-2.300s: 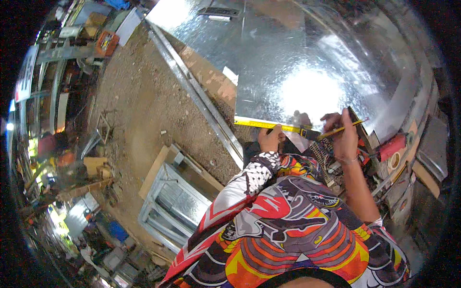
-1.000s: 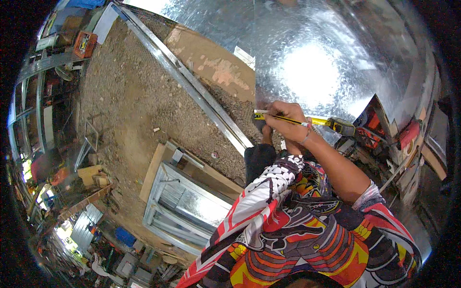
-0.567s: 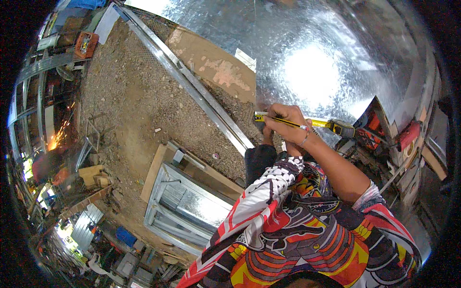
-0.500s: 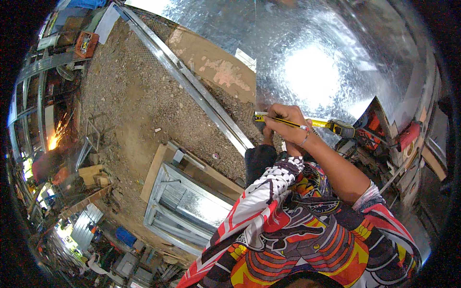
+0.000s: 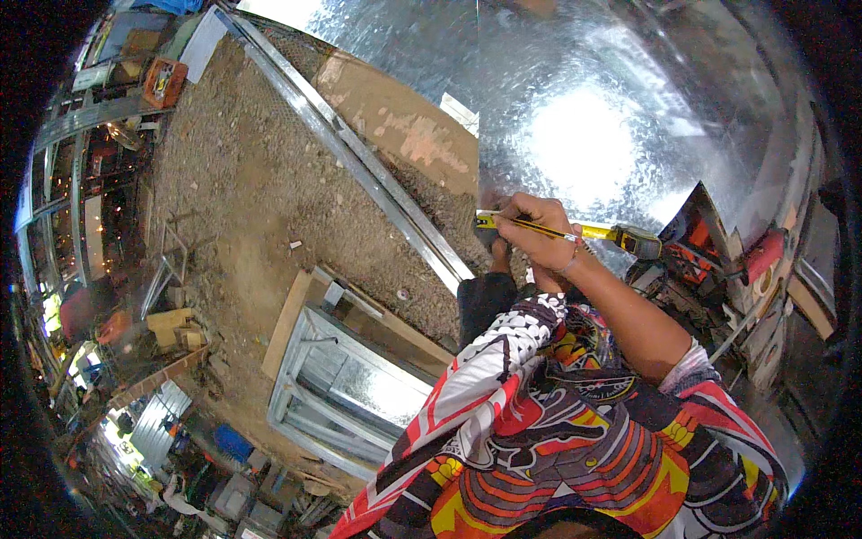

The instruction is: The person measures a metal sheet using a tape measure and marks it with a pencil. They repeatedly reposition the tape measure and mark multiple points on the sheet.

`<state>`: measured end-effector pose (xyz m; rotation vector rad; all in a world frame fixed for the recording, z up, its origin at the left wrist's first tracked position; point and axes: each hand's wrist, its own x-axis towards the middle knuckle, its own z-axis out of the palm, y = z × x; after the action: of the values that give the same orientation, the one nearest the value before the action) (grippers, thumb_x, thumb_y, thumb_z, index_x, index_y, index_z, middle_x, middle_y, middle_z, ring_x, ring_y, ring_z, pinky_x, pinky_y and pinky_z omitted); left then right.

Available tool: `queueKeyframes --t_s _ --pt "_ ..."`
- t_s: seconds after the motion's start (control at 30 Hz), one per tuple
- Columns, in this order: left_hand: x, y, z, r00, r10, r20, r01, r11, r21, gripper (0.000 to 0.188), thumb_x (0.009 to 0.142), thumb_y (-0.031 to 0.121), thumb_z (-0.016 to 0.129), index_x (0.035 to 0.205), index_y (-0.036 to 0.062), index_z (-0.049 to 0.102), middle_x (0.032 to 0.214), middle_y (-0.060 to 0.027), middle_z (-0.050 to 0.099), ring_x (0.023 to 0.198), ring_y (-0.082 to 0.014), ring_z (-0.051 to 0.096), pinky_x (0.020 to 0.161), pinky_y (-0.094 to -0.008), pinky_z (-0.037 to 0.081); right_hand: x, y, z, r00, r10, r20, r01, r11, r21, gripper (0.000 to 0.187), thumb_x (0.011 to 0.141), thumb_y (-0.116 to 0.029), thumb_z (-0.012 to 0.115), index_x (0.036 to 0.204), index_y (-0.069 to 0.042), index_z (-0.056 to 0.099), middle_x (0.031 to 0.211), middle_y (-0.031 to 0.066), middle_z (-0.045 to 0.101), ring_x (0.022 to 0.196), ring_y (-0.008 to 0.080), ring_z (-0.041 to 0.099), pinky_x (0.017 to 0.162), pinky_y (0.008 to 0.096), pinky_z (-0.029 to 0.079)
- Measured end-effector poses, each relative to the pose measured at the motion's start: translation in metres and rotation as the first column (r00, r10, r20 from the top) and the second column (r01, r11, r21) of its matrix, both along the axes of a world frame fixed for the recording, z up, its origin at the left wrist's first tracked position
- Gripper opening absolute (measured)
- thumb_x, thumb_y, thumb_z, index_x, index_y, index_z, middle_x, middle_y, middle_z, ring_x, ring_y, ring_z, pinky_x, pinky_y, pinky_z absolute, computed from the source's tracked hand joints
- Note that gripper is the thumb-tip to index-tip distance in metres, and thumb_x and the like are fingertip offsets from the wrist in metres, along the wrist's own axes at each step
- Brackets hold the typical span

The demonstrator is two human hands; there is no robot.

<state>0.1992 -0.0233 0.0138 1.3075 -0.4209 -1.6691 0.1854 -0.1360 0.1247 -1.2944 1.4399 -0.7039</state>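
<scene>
A large shiny metal sheet lies before me, its straight left edge running away from me. Across its near edge stretches the yellow blade of a tape measure, its black and yellow case resting at the right. My right hand pinches a thin dark pencil over the blade, close to the sheet's left corner. Below and behind it is my left hand, at the blade's left end. It appears closed on the tape's end, though most of its fingers are hidden.
Long metal channels cross the gravel floor diagonally at left. A metal frame with boards stands near my left side. An orange crate is at far left. Tools and a red object crowd the right. Sparks scatter at far left.
The bright spray of sparks at far left has thinned to scattered specks. My hands, the pencil and the tape measure have hardly moved.
</scene>
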Motion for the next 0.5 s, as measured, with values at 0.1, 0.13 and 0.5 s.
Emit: queueKeyframes --t_s 0.1,0.13,0.5 --pt "0.000 -0.003 -0.001 1.000 -0.001 -0.002 0.001 1.000 -0.006 0.048 0.090 0.006 0.071 0.133 0.0019 0.053 0.116 -0.0106 0.064 0.096 -0.0186 0.065 0.080 -0.0291 0.054 0.001 -0.002 0.000 0.998 0.025 -0.060 -0.026 1.000 -0.010 0.019 0.086 -0.020 0.075 0.086 -0.002 0.067 0.074 0.0063 0.067 0.068 0.0075 0.059 0.058 0.0274 0.047" --pt "0.000 -0.003 -0.001 1.000 -0.002 -0.002 0.002 1.000 -0.009 0.048 0.090 0.006 0.071 0.133 0.0020 0.053 0.116 -0.0106 0.064 0.096 -0.0186 0.065 0.080 -0.0291 0.054 0.001 -0.003 0.003 0.998 -0.004 -0.070 0.007 0.999 0.054 0.019 0.087 -0.019 0.074 0.088 -0.002 0.067 0.076 0.0063 0.068 0.069 0.0079 0.059 0.059 0.0274 0.047" --pt "0.016 -0.024 0.001 0.998 -0.056 0.013 0.057 0.997 -0.053 0.048 0.090 0.008 0.072 0.134 0.0024 0.053 0.115 -0.0105 0.064 0.095 -0.0186 0.065 0.080 -0.0290 0.054 -0.035 0.016 -0.001 0.967 -0.224 0.119 0.214 0.972 0.093 0.025 0.102 -0.023 0.061 0.113 0.000 0.063 0.094 0.0072 0.071 0.085 0.0111 0.065 0.078 0.0287 0.054"
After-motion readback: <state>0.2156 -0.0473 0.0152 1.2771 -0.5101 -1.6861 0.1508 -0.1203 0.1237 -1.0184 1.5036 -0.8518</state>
